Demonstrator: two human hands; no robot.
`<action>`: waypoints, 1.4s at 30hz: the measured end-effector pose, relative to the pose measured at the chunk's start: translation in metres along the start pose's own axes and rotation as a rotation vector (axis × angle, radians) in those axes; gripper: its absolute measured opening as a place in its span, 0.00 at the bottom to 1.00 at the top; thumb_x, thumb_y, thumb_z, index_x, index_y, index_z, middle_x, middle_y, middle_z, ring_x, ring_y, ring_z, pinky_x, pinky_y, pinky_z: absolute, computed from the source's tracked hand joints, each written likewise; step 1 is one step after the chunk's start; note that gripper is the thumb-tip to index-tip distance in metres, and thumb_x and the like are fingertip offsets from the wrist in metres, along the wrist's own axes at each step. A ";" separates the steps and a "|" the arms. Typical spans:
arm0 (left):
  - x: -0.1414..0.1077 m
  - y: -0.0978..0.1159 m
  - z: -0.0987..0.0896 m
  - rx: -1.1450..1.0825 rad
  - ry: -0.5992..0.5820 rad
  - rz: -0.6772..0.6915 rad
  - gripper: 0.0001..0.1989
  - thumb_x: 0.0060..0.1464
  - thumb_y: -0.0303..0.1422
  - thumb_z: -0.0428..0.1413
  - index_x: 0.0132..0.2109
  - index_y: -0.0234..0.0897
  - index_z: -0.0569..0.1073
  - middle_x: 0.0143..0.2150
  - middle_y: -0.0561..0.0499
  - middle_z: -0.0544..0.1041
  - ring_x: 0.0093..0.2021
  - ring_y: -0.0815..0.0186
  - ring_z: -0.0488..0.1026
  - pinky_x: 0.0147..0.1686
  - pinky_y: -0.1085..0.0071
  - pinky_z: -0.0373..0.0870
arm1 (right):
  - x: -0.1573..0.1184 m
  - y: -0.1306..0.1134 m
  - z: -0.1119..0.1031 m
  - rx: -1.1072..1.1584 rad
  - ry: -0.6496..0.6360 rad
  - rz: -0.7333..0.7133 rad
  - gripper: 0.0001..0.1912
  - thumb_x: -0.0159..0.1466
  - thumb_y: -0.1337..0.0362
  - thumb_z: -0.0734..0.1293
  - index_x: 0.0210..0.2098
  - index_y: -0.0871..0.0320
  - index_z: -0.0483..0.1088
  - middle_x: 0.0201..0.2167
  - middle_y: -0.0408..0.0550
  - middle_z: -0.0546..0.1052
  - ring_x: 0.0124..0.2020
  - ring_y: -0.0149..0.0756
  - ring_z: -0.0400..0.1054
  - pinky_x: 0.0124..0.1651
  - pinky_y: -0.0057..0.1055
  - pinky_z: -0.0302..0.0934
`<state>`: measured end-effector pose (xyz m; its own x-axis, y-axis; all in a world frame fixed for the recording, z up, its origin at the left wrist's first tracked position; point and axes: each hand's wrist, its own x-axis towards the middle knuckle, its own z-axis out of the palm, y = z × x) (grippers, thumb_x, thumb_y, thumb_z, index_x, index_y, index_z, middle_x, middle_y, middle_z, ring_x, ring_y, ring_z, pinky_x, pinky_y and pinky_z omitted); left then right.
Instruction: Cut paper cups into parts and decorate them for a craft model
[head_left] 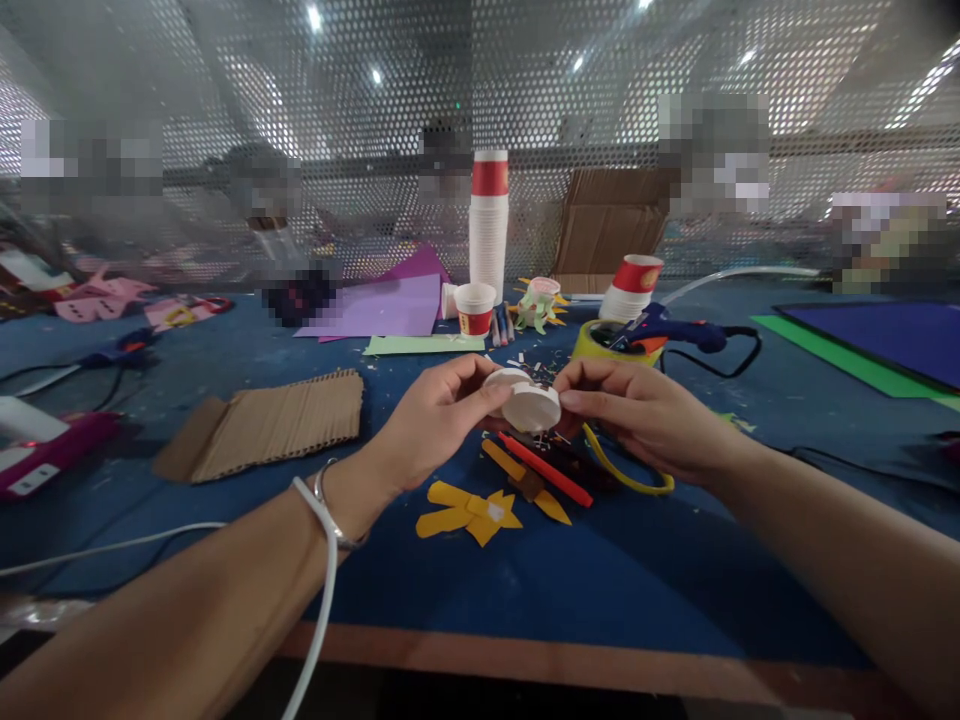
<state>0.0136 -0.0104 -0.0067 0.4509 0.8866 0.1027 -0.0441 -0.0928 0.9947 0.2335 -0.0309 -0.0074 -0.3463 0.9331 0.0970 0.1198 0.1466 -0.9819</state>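
A white paper cup piece point(532, 408), which looks like a cut-down cup bottom, is held above the table between my two hands. My left hand point(442, 415) has thumb and fingers closed on its left side. The right hand point(645, 412) pinches its right edge with thumb and fingertips. Below lie an orange-red marker point(546, 468) and yellow paper cut-outs point(469, 510), one with a white patch. A yellow looped handle point(637, 486), seemingly of scissors, lies under my right hand; the rest is dark or hidden.
Corrugated cardboard point(281, 425) lies at left. Behind are a tall cup stack point(489, 235), a red-and-white cup point(475, 310) and purple paper point(382, 305). A blue glue gun point(679, 328) rests by a yellow tape roll point(592, 340). A white cable point(324, 600) crosses my left forearm.
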 end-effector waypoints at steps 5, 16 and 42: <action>0.002 -0.004 -0.001 0.050 0.000 0.048 0.11 0.53 0.37 0.65 0.40 0.35 0.76 0.39 0.48 0.79 0.39 0.63 0.76 0.43 0.65 0.75 | 0.000 0.001 0.003 -0.014 0.082 -0.040 0.13 0.63 0.53 0.70 0.36 0.57 0.71 0.31 0.45 0.75 0.31 0.32 0.70 0.37 0.31 0.68; 0.005 -0.002 0.001 -0.099 0.106 -0.046 0.08 0.49 0.28 0.64 0.39 0.34 0.78 0.39 0.48 0.79 0.41 0.64 0.77 0.47 0.64 0.75 | -0.002 -0.001 0.008 -0.141 0.059 -0.092 0.11 0.62 0.55 0.72 0.34 0.56 0.71 0.29 0.42 0.74 0.30 0.31 0.68 0.34 0.29 0.65; 0.021 -0.008 -0.015 -0.238 0.418 0.064 0.04 0.53 0.26 0.59 0.37 0.33 0.78 0.44 0.43 0.80 0.48 0.59 0.76 0.45 0.64 0.79 | -0.020 -0.004 0.029 -1.167 -0.280 -0.303 0.09 0.64 0.58 0.70 0.34 0.59 0.76 0.39 0.54 0.73 0.41 0.45 0.68 0.43 0.42 0.65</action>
<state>0.0096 0.0156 -0.0121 0.0463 0.9931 0.1077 -0.2846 -0.0902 0.9544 0.2133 -0.0594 -0.0105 -0.6741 0.7295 0.1159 0.7080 0.6829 -0.1800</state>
